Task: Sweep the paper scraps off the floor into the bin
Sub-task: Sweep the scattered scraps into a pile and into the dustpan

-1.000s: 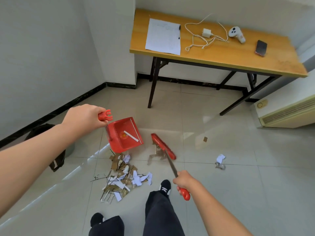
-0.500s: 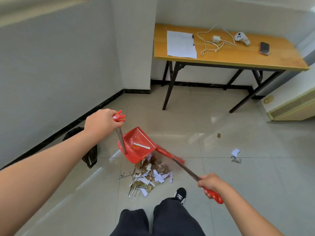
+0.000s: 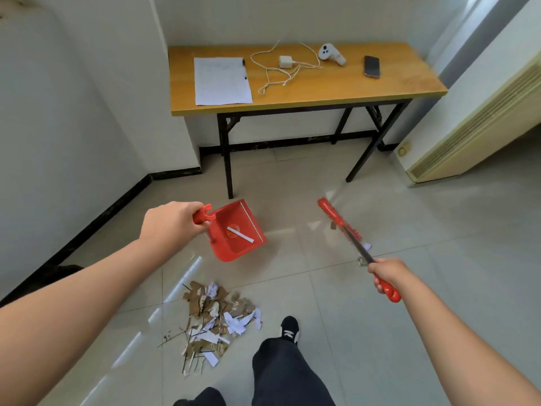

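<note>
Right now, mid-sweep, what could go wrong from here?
1. The strip lies loose in the dustpan, which the left hand seems to hold tilted; it may slide back out.
2. The shoe stands right beside the pile; a step could scatter it.
3. The broom is over by the stray scraps, away from the pile; a hard stroke might flick them under the table.

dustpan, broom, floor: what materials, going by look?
The dustpan looks like moulded plastic: uniform glossy red with a ribbed back wall. On the broom, the thin grey shiny shaft looks like metal, while the red head and grip are probably plastic. The floor is glazed tile, likely ceramic, judging by its grout lines and mirror-like reflections.
</note>
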`<state>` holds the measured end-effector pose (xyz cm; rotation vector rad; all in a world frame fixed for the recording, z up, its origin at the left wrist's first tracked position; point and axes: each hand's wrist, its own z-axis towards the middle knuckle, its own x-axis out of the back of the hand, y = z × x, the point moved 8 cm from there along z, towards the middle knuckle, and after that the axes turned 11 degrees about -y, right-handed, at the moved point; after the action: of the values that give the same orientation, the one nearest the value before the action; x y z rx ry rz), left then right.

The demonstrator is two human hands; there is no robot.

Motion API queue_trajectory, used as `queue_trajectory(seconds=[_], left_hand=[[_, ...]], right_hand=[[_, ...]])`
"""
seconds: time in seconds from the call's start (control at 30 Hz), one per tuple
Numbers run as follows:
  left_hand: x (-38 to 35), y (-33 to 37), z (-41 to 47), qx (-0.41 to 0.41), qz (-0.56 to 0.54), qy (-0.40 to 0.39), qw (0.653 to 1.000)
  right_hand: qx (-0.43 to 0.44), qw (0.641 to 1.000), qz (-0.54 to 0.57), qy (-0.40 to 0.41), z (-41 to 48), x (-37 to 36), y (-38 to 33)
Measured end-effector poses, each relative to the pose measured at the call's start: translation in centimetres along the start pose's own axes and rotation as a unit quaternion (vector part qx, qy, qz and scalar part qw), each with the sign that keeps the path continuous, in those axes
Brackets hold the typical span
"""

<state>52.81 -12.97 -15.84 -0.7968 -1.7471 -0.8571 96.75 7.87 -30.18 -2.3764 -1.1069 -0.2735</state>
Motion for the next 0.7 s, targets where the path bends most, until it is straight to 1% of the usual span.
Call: queue_trajectory(seconds=[0.13, 0.3, 0.43, 0.57, 0.63, 0.7], left_hand=[[-1.9, 6.6, 5.5, -0.023, 0.035, -0.021, 0.999], [-3.5, 12.9, 11.2, -0.031, 0.052, -0.044, 0.997], [-4.2, 16.5, 14.4, -0.053, 0.064, -0.053, 0.995], [-4.5, 18.3, 16.6, -0.072, 0.092, -0.054, 0.992], [-4.6, 18.7, 17.2, -0.077, 0.100, -0.055, 0.990], [-4.4, 18.9, 17.7, -0.075, 0.096, -0.053, 0.991]], right_hand=[[-0.004, 0.999, 0.051, 0.013, 4.9, 7.9, -1.2], [-0.072, 0.982, 0.173, 0.009, 11.0, 14.3, 1.4], [-0.103, 0.960, 0.260, -0.001, 13.6, 15.4, 2.8], [-0.118, 0.911, 0.395, -0.014, 17.0, 16.2, 2.5], [-0.122, 0.892, 0.434, -0.035, 18.4, 16.1, 0.9], [-0.122, 0.896, 0.423, -0.051, 19.2, 15.5, -1.5]])
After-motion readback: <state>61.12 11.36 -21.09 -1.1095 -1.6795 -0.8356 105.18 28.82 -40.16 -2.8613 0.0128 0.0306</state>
